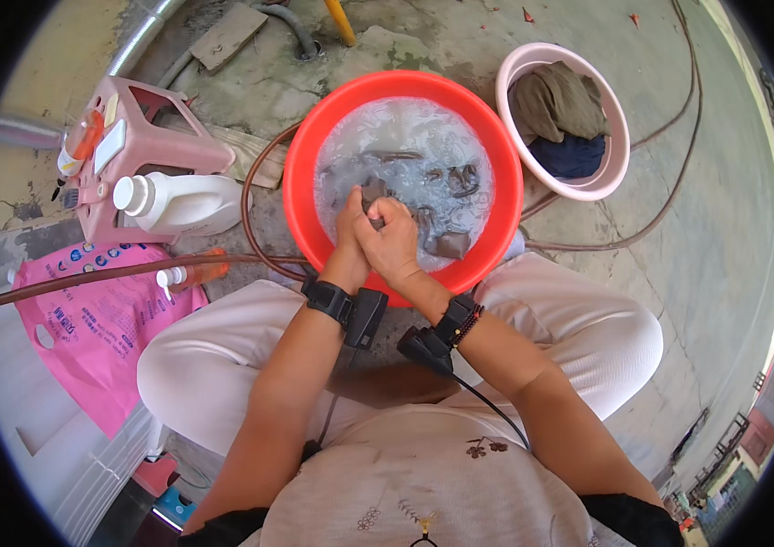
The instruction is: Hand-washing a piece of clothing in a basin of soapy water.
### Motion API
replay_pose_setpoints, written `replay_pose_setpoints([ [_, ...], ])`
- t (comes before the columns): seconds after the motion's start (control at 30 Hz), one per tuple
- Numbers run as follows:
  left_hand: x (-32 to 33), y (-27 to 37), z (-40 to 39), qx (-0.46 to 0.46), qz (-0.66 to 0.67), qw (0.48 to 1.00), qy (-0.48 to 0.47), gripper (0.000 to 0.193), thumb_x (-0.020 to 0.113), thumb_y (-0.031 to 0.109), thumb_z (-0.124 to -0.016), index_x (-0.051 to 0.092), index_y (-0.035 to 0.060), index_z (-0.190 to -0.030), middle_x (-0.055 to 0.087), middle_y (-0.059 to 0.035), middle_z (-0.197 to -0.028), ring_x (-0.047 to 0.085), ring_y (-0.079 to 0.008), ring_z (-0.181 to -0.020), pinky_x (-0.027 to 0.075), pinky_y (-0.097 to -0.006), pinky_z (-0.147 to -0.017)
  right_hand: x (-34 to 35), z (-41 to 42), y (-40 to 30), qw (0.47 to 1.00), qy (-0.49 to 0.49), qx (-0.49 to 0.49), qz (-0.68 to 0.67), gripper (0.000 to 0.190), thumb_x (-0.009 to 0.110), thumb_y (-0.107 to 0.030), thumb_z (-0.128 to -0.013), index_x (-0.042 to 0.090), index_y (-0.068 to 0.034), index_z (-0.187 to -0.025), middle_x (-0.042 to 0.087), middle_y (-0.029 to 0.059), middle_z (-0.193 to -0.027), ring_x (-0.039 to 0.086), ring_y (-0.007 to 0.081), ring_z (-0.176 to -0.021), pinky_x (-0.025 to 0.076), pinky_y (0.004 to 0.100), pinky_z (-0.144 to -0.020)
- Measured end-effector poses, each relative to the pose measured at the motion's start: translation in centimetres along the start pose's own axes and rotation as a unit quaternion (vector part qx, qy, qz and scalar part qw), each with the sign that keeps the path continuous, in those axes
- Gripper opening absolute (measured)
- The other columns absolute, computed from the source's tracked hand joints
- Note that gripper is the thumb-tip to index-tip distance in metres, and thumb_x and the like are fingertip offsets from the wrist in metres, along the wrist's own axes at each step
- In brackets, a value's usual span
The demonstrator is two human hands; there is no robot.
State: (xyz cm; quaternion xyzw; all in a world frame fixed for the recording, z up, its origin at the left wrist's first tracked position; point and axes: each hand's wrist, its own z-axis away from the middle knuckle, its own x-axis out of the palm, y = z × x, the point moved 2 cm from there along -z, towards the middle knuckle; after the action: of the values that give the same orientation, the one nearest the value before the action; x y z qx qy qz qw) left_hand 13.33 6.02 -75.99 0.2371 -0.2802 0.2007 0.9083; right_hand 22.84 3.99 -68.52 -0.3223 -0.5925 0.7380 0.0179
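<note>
Both my hands are together over the left-centre part of a red plastic basin (pixel 301 167) filled with cloudy, sudsy water (pixel 421 119). Bunched between them is a wet grey-brown cloth (pixel 374 188), gripped by my left hand (pixel 351 229) and my right hand (pixel 392 236). More of the dark cloth breaks the surface in several places, with one fold (pixel 452 245) near the basin's lower right. How far the cloth runs under the water is hidden. Each wrist wears a black strap with a small black device and a cable.
A pink tub (pixel 622 147) at the upper right holds olive and navy clothes (pixel 557 102). To the left are a pink stool (pixel 127 102), a white jug (pixel 188 204), an orange spray bottle (pixel 188 275) and a pink bag (pixel 93 328). A brown hose (pixel 687 164) crosses the concrete.
</note>
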Motion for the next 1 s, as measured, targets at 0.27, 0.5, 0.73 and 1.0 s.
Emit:
replay_pose_setpoints([
  [0.27, 4.5, 5.1, 0.8, 0.193, -0.100, 0.976, 0.032, 0.032, 0.049, 0.027, -0.086, 0.053, 0.0006, -0.103, 0.058, -0.0107, -0.093, 0.057, -0.0180, -0.079, 0.048, -0.0339, -0.070, -4.9, -6.7, 7.8, 0.995, -0.033, 0.058, 0.068, 0.029, 0.058, -0.030, -0.077, 0.057, -0.002, -0.076, 0.059, 0.0188, -0.067, 0.058, 0.0359, -0.066, 0.045, 0.0406, -0.062],
  [0.5, 0.7, 0.7, -2.4, 0.358, -0.710, 0.600, 0.088, 0.039, 0.055, 0.012, -0.075, 0.053, 0.0153, -0.114, 0.049, -0.0140, -0.117, 0.045, -0.0311, -0.106, 0.035, -0.0376, -0.092, -3.0, -4.0, 9.5, 0.968, -0.155, 0.072, 0.185, 0.044, 0.057, -0.031, -0.079, 0.046, -0.015, -0.118, 0.057, 0.0151, -0.096, 0.057, 0.0291, -0.090, 0.044, 0.0399, -0.078],
  [0.73, -3.0, 0.4, -4.4, 0.134, -0.835, 0.532, 0.046, 0.035, 0.052, 0.012, -0.077, 0.054, 0.0150, -0.112, 0.059, -0.0130, -0.095, 0.057, -0.0273, -0.081, 0.045, -0.0379, -0.075, -0.7, -2.3, 13.2, 0.898, -0.292, 0.077, 0.318, 0.035, 0.051, -0.020, -0.079, 0.053, -0.012, -0.113, 0.059, 0.0167, -0.095, 0.054, 0.0318, -0.099, 0.044, 0.0397, -0.084],
  [1.0, 0.6, 0.4, -2.3, 0.071, -0.100, 0.981, 0.151, 0.038, 0.045, 0.039, -0.088, 0.049, 0.0083, -0.110, 0.054, -0.0019, -0.103, 0.055, -0.0143, -0.087, 0.046, -0.0254, -0.073, 0.8, -1.6, 6.2, 0.963, -0.204, 0.098, -0.149, 0.021, 0.046, -0.001, -0.072, 0.059, -0.002, -0.089, 0.060, 0.0130, -0.077, 0.058, 0.0248, -0.069, 0.045, 0.0330, -0.066],
])
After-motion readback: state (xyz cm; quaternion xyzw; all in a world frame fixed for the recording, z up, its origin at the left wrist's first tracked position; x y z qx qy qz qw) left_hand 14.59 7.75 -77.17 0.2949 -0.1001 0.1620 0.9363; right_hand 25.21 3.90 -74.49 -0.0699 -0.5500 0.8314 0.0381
